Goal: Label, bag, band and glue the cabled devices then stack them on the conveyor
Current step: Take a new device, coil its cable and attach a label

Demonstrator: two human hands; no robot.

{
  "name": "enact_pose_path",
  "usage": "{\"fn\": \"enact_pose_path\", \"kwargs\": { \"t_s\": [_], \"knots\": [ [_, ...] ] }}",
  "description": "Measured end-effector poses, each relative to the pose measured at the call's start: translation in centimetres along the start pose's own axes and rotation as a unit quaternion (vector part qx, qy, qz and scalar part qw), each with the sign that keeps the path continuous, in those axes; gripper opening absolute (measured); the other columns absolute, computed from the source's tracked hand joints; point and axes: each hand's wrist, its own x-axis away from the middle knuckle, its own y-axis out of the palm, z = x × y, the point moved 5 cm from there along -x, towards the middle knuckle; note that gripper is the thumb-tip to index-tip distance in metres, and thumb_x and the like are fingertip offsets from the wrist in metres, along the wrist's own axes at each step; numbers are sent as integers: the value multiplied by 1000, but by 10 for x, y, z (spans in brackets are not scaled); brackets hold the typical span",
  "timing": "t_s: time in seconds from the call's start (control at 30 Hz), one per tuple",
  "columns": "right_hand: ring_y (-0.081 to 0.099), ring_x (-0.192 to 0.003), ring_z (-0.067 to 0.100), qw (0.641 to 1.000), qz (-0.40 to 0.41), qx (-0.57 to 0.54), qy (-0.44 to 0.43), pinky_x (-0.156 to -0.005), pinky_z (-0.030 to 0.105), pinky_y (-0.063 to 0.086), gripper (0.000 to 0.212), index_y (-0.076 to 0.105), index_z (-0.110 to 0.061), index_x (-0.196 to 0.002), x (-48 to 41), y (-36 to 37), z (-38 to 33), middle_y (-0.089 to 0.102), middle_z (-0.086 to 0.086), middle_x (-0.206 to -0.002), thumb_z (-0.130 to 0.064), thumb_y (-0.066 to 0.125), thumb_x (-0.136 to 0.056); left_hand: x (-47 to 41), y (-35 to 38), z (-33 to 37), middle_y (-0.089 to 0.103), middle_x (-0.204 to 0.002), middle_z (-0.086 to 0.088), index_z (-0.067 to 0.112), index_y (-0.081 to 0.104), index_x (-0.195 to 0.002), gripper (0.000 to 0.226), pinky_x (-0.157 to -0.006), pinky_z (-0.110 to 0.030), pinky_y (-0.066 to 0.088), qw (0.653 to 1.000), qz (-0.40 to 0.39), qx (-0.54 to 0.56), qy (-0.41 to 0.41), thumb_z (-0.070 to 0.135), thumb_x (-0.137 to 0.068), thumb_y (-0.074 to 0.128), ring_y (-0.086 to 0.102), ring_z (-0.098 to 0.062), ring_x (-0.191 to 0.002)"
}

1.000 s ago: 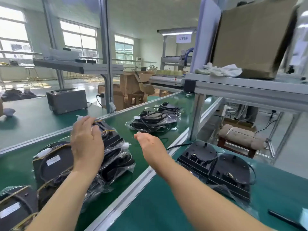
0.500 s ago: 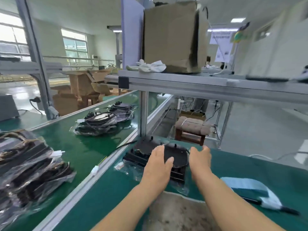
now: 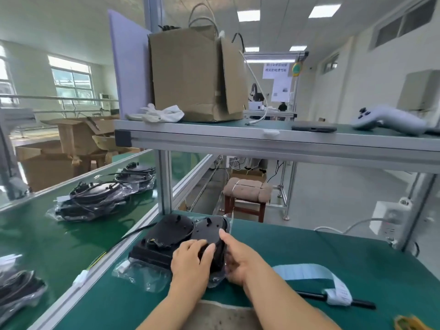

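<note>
The left hand [image 3: 190, 262] curled its fingers over the near edge of the black device [image 3: 209, 232]. The right hand [image 3: 237, 260] gripped its right side, thumb on top.

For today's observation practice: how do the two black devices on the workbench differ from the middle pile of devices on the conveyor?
The workbench devices lie side by side with bare tops; the conveyor pile is stacked in clear bags. The left hand and right hand grip one workbench device; nothing touches the conveyor pile. Both are black, rounded and cabled.
</note>
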Motion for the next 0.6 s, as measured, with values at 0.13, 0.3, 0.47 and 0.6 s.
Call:
{"fn": "enact_pose_path", "kwargs": {
  "t_s": [0.13,0.3,0.47,0.6],
  "knots": [
    [69,-105,39,995,-44,-93,-19,-77,46,58,53,66,3,-121,7,6,8,70,26,-114,-41,66,-93,19,-5,9,56,-117,9,29,71,-106,15,-101,-27,37,992,11,118,37,28,-96,59,48,-12,-117],
    [74,-82,36,992,-36,-110,-54,-61,39,60,53,66,5,-117,17,1,8,73,26,-104,-40,69,-90,33,-9,22,58,-109,12,32,74,-96,15,-95,-19,41,982,28,168,83,19,-90,69,55,-3,-110],
    [69,-76,31,984,13,-71,-161,-70,43,59,34,62,0,-110,33,-7,-8,71,19,-89,-28,70,-91,39,-13,33,59,-114,15,29,74,-103,19,-98,-18,40,972,15,192,137,16,-90,68,54,1,-113],
    [73,-67,25,967,53,-12,-247,-62,36,59,15,64,-8,-97,48,-14,-23,75,7,-73,-17,72,-88,44,-20,32,56,-122,18,30,58,-124,28,-93,-6,38,960,5,262,99,20,-98,55,50,12,-113]
  ]
}}
